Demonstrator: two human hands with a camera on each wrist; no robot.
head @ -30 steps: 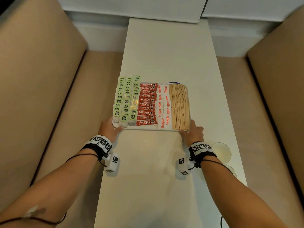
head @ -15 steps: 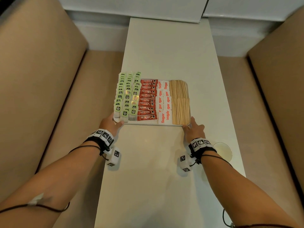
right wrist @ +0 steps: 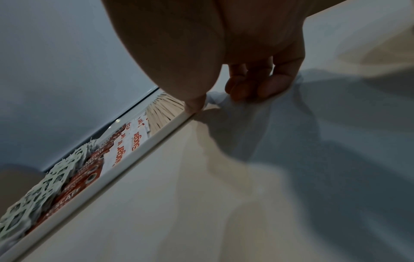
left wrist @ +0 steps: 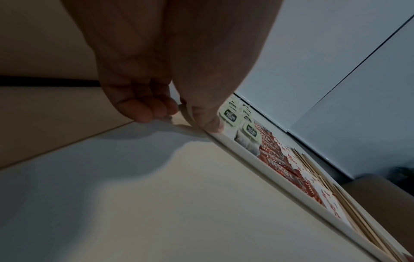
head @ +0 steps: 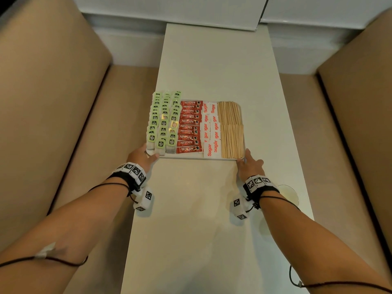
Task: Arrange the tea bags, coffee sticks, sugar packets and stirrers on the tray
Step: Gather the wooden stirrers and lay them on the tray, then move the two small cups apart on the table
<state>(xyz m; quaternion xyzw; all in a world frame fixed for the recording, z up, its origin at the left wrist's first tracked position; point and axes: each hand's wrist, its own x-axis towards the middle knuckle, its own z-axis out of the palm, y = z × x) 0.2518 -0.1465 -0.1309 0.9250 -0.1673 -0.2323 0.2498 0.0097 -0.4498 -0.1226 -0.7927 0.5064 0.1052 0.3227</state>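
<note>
A white tray (head: 197,158) lies on the long white table (head: 212,60). It holds rows of green tea bags (head: 164,122), red coffee sticks (head: 189,126), white sugar packets (head: 212,132) and wooden stirrers (head: 231,129), left to right. My left hand (head: 148,154) grips the near-left corner; in the left wrist view its thumb (left wrist: 208,122) sits on the rim, the fingers curled beside it. My right hand (head: 247,161) grips the near-right corner, thumb (right wrist: 195,104) on the rim (right wrist: 143,143) and fingers (right wrist: 257,86) curled at the side.
A clear round glass (head: 289,194) stands at the table's right edge, just behind my right wrist. Beige benches (head: 53,102) (head: 350,102) flank the table. Bare tabletop stretches beyond the tray to the white wall.
The tray has slid a little away from me along the table, and both hands have gone with it at its near corners.
</note>
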